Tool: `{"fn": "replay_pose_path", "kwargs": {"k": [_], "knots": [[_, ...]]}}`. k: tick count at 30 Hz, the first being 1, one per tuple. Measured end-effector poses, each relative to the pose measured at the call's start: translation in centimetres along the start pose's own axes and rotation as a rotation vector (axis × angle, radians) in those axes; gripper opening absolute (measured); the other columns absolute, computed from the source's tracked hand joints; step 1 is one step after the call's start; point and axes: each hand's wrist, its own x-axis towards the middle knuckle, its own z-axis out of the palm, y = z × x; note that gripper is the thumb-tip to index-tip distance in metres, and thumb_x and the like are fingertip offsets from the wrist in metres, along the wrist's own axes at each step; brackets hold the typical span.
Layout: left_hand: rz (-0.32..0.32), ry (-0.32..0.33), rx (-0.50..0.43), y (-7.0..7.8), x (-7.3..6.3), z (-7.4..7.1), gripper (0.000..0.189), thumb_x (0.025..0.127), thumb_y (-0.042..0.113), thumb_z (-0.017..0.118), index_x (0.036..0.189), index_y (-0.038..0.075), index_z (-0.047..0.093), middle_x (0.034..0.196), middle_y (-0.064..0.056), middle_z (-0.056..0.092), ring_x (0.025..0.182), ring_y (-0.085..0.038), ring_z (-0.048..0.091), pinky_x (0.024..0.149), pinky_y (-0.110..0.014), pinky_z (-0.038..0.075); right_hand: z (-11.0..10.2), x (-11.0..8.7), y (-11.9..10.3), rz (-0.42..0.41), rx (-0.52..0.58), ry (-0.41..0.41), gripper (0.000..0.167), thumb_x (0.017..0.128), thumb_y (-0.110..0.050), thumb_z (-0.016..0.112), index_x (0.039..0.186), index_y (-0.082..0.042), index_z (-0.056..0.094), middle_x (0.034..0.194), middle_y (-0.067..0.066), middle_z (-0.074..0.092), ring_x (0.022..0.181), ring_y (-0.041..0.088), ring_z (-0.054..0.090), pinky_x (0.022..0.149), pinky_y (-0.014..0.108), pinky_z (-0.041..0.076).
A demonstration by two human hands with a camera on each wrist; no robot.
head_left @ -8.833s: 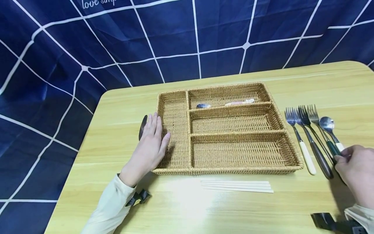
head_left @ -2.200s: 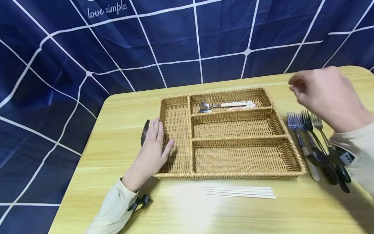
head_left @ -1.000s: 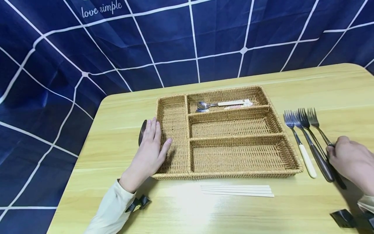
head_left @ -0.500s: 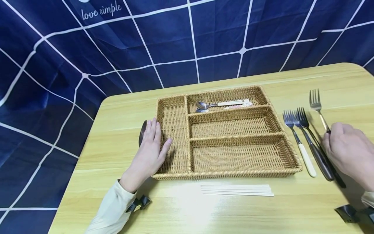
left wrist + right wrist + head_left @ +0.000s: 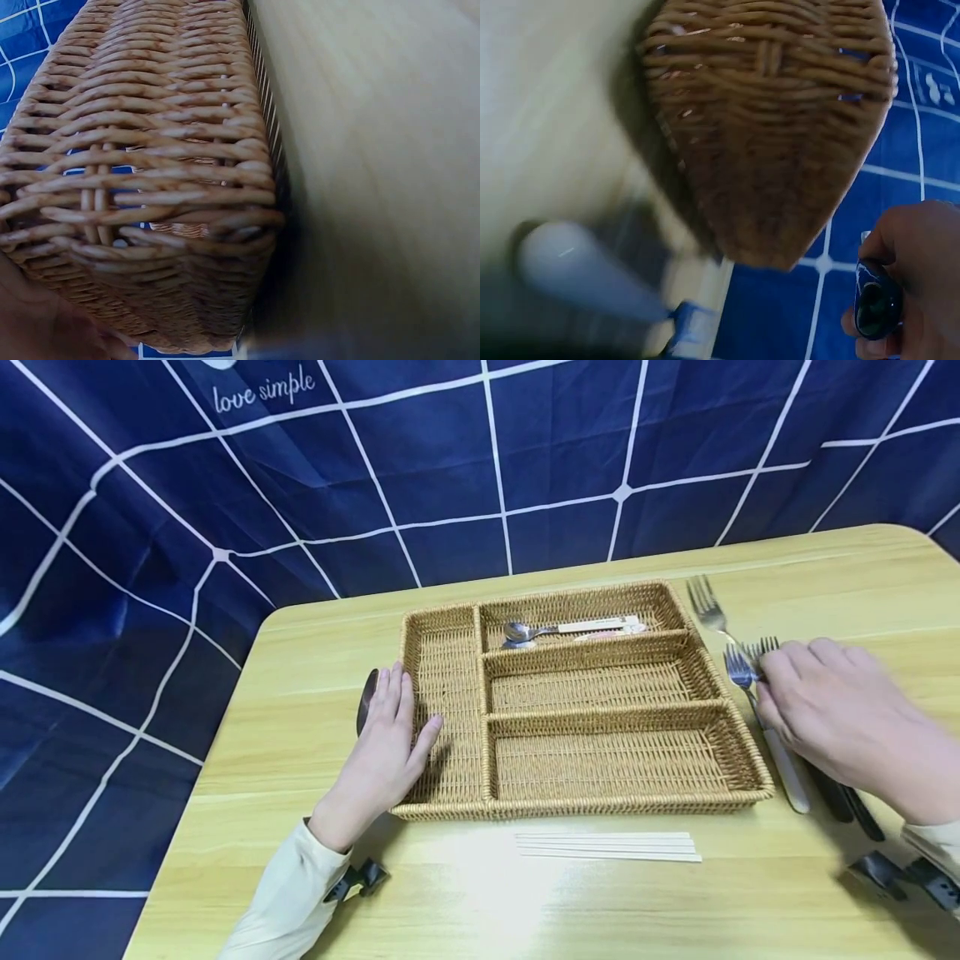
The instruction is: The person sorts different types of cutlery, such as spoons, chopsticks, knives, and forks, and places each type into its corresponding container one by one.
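Note:
My left hand (image 5: 378,752) rests with straight fingers on the left rim of the woven cutlery basket (image 5: 585,810). My right hand (image 5: 847,727) grips a fork (image 5: 707,602) by its dark green handle; the butt of the handle (image 5: 877,307) pokes out of the fist in the right wrist view. The tines are just off the basket's back right corner. Under this hand lie other forks, one with a white handle (image 5: 786,768) and others with dark handles (image 5: 832,793), partly hidden. In the basket's back compartment lie a white-handled spoon (image 5: 519,632) and a pink-handled spoon (image 5: 517,644).
Several thin white sticks (image 5: 607,847) lie side by side in front of the basket. A dark rounded piece (image 5: 366,697) shows at the basket's left side. Behind the wooden table (image 5: 300,652) hangs a blue cloth with white lines (image 5: 450,460).
The white-handled spoon went from the right-hand row into the back compartment. My right hand then took the green-handled fork, lifted it and carried it left toward the basket. My left hand stayed put.

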Motion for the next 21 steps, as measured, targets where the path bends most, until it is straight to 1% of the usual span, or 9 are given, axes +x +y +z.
{"fn": "replay_pose_path", "kwargs": {"k": [2, 4, 8, 11, 15, 20, 21], "knots": [[-0.002, 0.000, -0.002, 0.0, 0.0, 0.1, 0.074, 0.104, 0.042, 0.034, 0.148, -0.013, 0.013, 0.158, -0.024, -0.003, 0.145, -0.038, -0.004, 0.116, -0.054, 0.012, 0.0, 0.7, -0.5, -0.035, -0.003, -0.011, 0.029, 0.097, -0.024, 0.033, 0.078, -0.005, 0.042, 0.069, 0.006, 0.039, 0.062, 0.031, 0.041, 0.050, 0.039, 0.030], [-0.006, -0.001, -0.006, 0.0, 0.0, 0.1, 0.073, 0.104, 0.042, 0.035, 0.148, -0.013, 0.013, 0.158, -0.024, -0.003, 0.145, -0.038, -0.005, 0.116, -0.054, 0.012, 0.0, 1.5, -0.8, -0.081, -0.007, -0.007, 0.033, 0.099, -0.028, 0.027, 0.079, -0.006, 0.042, 0.070, 0.005, 0.036, 0.064, 0.030, 0.040, 0.052, 0.037, 0.028], [-0.014, -0.010, -0.006, 0.0, -0.1, 0.1, 0.074, 0.104, 0.042, 0.035, 0.149, -0.012, 0.012, 0.158, -0.023, -0.004, 0.146, -0.036, -0.006, 0.117, -0.053, 0.010, 0.3, 2.9, -1.1, -0.189, -0.022, 0.019, 0.050, 0.103, -0.039, 0.013, 0.080, -0.005, 0.042, 0.070, 0.005, 0.035, 0.064, 0.028, 0.036, 0.054, 0.037, 0.027], [-0.018, -0.013, -0.007, 0.0, 0.0, 0.0, 0.074, 0.104, 0.042, 0.035, 0.149, -0.012, 0.011, 0.158, -0.022, -0.005, 0.146, -0.033, -0.008, 0.117, -0.052, 0.009, 0.5, 3.7, -1.2, -0.258, -0.035, 0.030, 0.058, 0.103, -0.042, 0.006, 0.083, -0.003, 0.044, 0.071, 0.006, 0.036, 0.063, 0.027, 0.034, 0.052, 0.036, 0.027], [-0.014, -0.009, -0.010, 0.0, 0.0, 0.1, 0.073, 0.104, 0.041, 0.035, 0.149, -0.012, 0.012, 0.158, -0.022, -0.004, 0.146, -0.033, -0.008, 0.117, -0.052, 0.009, 0.6, 4.5, -1.6, -0.301, -0.031, 0.038, 0.055, 0.104, -0.038, 0.007, 0.083, -0.003, 0.045, 0.072, 0.005, 0.038, 0.061, 0.023, 0.033, 0.049, 0.032, 0.026], [-0.013, -0.006, -0.004, 0.0, 0.1, 0.1, 0.074, 0.104, 0.043, 0.033, 0.149, -0.012, 0.011, 0.158, -0.023, -0.004, 0.146, -0.033, -0.008, 0.118, -0.051, 0.009, 0.8, 5.3, -2.2, -0.319, -0.024, 0.034, 0.046, 0.102, -0.028, 0.012, 0.083, -0.003, 0.045, 0.074, 0.006, 0.040, 0.061, 0.023, 0.032, 0.048, 0.029, 0.025], [-0.013, -0.006, -0.003, 0.0, 0.1, 0.1, 0.074, 0.104, 0.043, 0.033, 0.149, -0.012, 0.011, 0.158, -0.023, -0.004, 0.146, -0.033, -0.008, 0.118, -0.051, 0.009, 0.9, 5.5, -2.3, -0.322, -0.022, 0.031, 0.041, 0.101, -0.026, 0.016, 0.084, -0.003, 0.045, 0.075, 0.006, 0.040, 0.061, 0.024, 0.033, 0.048, 0.030, 0.025]]}}
